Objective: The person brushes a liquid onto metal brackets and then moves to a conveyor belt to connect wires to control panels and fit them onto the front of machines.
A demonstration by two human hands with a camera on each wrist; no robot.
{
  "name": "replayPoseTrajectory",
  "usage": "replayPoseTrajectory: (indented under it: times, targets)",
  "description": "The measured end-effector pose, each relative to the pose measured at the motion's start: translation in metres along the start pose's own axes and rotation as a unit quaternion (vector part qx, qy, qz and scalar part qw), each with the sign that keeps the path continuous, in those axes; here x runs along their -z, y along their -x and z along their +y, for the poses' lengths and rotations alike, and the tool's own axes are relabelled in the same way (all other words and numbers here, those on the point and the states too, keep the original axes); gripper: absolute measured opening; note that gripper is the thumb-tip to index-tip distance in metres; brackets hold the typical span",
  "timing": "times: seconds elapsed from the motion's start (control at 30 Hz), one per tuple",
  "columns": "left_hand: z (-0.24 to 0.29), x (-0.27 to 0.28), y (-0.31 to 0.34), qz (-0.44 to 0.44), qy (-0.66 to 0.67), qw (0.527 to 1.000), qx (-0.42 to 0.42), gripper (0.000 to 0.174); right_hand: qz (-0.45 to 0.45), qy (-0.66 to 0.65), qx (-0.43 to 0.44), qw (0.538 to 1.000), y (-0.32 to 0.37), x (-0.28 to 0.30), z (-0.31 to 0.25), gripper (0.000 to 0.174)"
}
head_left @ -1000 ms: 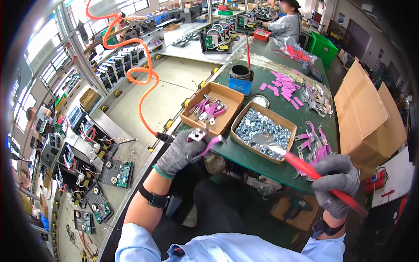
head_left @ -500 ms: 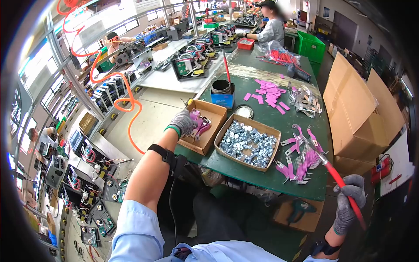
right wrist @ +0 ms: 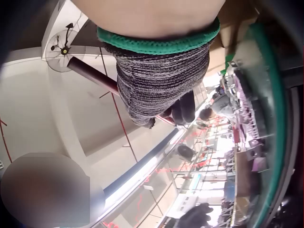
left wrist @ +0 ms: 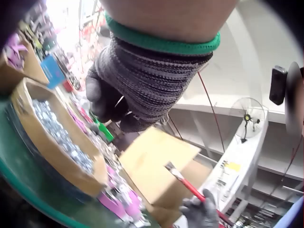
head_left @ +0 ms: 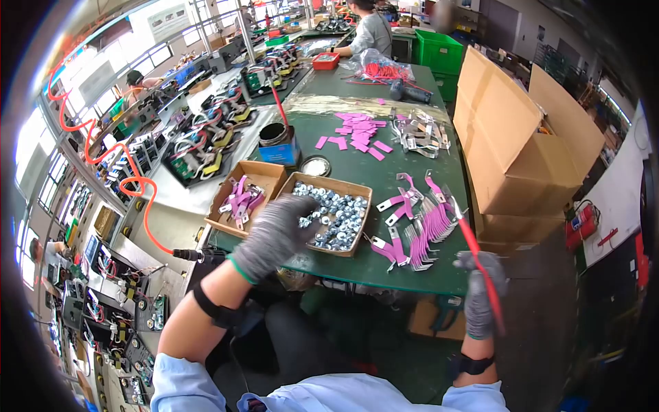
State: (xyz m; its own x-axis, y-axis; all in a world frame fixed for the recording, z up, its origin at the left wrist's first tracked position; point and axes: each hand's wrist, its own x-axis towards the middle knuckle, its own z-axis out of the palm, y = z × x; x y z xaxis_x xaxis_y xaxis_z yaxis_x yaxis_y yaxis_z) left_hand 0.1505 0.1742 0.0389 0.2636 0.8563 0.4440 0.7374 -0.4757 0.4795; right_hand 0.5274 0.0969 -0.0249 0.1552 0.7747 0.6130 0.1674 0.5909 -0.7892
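My left hand (head_left: pixel 273 233), in a grey knit glove, is over the near left corner of a cardboard tray of shiny flanged nuts (head_left: pixel 340 214). In the left wrist view its fingers (left wrist: pixel 102 97) hang loosely bent, and nothing shows between them. My right hand (head_left: pixel 483 288), gloved too, grips the red handle of a brush (head_left: pixel 472 240), its tip pointing up and away near the table's right edge. Left of that tip lies a pile of metal brackets with pink sleeves (head_left: pixel 429 230). More pink-sleeved brackets (head_left: pixel 240 201) sit in a second cardboard tray (head_left: pixel 268 175).
Behind the trays stand a black pot in a blue box (head_left: pixel 280 147) and a round lid (head_left: pixel 316 166). Pink strips (head_left: pixel 357 129) and bare metal brackets (head_left: pixel 420 134) lie farther back. A large open carton (head_left: pixel 508 144) borders the right side. An orange coiled hose (head_left: pixel 147 206) hangs at left.
My left hand first held a pink-sleeved bracket, then reached into the bracket tray, and has since come back right toward the nuts. The right hand keeps the brush, now away from the nuts.
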Motion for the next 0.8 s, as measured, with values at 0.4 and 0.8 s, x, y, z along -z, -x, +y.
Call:
replayPoseTrajectory:
  times: [0.4,0.8]
  targets:
    - [0.064,-0.182,-0.145,-0.273,-0.252,0.924,0.089,0.023,0.004,0.136,0.035,0.990,0.019,0.003,0.067,0.040]
    - [0.039,-0.179,-0.145,-0.289,-0.375,0.823,-0.312,0.023,0.013,0.129,0.056,0.990,0.015,0.006,0.072,0.036]
